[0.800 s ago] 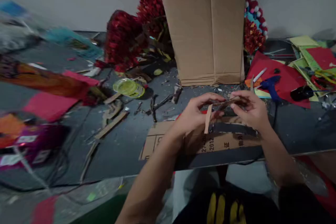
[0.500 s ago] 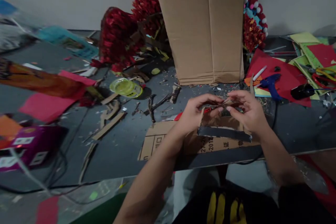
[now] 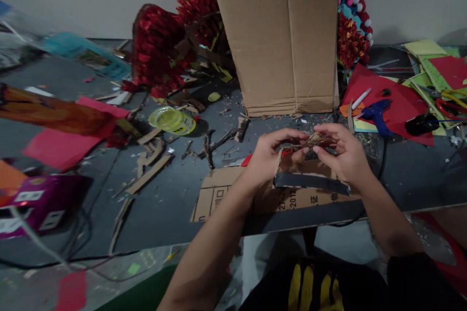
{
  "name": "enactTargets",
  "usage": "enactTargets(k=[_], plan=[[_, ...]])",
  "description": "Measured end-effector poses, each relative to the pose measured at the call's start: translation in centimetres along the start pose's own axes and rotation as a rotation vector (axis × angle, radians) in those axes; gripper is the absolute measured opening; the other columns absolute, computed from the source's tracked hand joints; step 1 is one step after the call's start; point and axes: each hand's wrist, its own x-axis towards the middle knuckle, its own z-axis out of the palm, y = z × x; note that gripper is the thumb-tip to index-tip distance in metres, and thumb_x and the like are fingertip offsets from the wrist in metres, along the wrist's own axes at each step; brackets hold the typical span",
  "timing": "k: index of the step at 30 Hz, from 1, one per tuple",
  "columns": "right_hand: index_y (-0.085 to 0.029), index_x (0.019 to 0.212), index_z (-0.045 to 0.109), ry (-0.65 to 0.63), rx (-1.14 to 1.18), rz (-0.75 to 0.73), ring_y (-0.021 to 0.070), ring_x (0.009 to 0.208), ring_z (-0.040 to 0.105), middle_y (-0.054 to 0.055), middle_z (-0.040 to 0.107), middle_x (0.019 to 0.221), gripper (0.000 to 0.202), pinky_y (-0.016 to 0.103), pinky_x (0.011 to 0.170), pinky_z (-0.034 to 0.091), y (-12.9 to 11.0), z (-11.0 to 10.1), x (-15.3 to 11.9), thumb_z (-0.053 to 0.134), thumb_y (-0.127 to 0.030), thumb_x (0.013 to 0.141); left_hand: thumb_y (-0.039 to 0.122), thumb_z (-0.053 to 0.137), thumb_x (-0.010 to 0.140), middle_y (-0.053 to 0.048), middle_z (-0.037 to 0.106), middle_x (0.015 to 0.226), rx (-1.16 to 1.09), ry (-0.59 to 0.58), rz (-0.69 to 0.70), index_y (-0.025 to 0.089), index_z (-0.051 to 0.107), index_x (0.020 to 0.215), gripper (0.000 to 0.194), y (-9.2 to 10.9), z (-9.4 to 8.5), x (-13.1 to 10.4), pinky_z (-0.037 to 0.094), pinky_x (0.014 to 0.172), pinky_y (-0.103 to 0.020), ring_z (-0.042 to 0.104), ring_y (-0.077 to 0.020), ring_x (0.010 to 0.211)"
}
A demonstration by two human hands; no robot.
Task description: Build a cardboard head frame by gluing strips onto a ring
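Both hands hold a small cardboard frame (image 3: 312, 182) with a dark strip along its near side. My left hand (image 3: 272, 153) grips its left part, fingers curled over the far edge. On the right, my right hand (image 3: 345, 153) pinches the far edge, where a thin torn bit of cardboard (image 3: 313, 139) sticks up between the fingertips. Beneath the frame lies a flat cardboard sheet (image 3: 215, 189) with printed characters. A red-handled tool (image 3: 246, 160), partly hidden behind my left hand, rests at the sheet's far edge.
A tall cardboard panel (image 3: 270, 39) stands ahead. Yellow tape roll (image 3: 173, 120), cardboard strips (image 3: 151, 172) and a purple box (image 3: 40, 201) lie left. At right are a blue glue gun (image 3: 379, 114), red paper (image 3: 401, 102) and scissors (image 3: 447, 107).
The bit of cardboard at my fingertips now stands up more visibly. Both hands keep their grip on the frame, and the view has shifted slightly.
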Motion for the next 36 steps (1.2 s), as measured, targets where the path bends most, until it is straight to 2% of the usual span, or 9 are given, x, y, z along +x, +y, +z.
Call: enactTargets(k=[3,8,18,27,32,36], plan=[[-0.024,0.113,0.058,-0.001,-0.007,-0.011,0.0135,0.09,0.066,0.003,0.066,0.107,0.034,0.028,0.079,0.056,0.0,0.1,0.0,0.058,-0.015,0.08,0.035,0.077,0.067,-0.005,0.073,0.08,0.014,0.006,-0.006,0.015,0.069,0.086,0.028,-0.1,0.0,-0.1,0.055,0.065,-0.022,0.068,-0.014,0.071],[-0.026,0.113,0.058,0.005,0.0,-0.01,0.0142,0.096,0.065,0.003,0.065,0.111,0.034,0.028,0.083,0.055,0.1,0.1,-0.2,0.057,-0.014,0.081,0.033,0.073,0.073,-0.004,0.074,0.084,0.04,0.016,0.006,0.017,0.069,0.086,0.021,-0.4,0.0,-0.1,0.055,0.07,-0.022,0.069,-0.0142,0.076],[-0.023,0.112,0.059,-0.003,0.014,0.011,0.0127,0.093,0.065,0.003,0.065,0.111,0.033,0.027,0.081,0.054,0.0,0.2,-0.1,0.056,-0.013,0.081,0.035,0.074,0.071,-0.004,0.074,0.083,0.085,0.014,0.052,0.017,0.07,0.085,0.023,-0.7,-0.2,0.2,0.055,0.071,-0.023,0.069,-0.0143,0.075],[-0.024,0.111,0.06,0.012,0.014,0.003,0.0133,0.09,0.065,0.003,0.065,0.109,0.031,0.028,0.08,0.055,0.2,0.4,-0.2,0.058,-0.016,0.081,0.024,0.075,0.071,-0.002,0.073,0.079,0.1,0.009,0.111,0.018,0.071,0.083,0.014,-1.2,-0.4,0.0,0.052,0.066,-0.02,0.066,-0.0118,0.07],[-0.023,0.109,0.06,0.005,-0.007,0.01,0.0152,0.093,0.065,0.004,0.065,0.109,0.03,0.031,0.082,0.056,0.3,0.4,-0.2,0.058,-0.016,0.081,0.031,0.074,0.071,-0.004,0.072,0.078,0.127,0.006,0.08,0.017,0.07,0.081,0.017,-1.0,-0.3,0.1,0.052,0.065,-0.022,0.065,-0.013,0.069],[-0.025,0.11,0.06,-0.004,-0.003,-0.013,0.0142,0.094,0.065,0.003,0.065,0.109,0.031,0.029,0.082,0.055,0.3,0.4,-0.2,0.057,-0.014,0.081,0.036,0.075,0.069,-0.003,0.07,0.075,0.064,-0.01,-0.022,0.016,0.068,0.079,0.024,-0.6,-0.2,0.1,0.051,0.062,-0.021,0.064,-0.0126,0.065]])
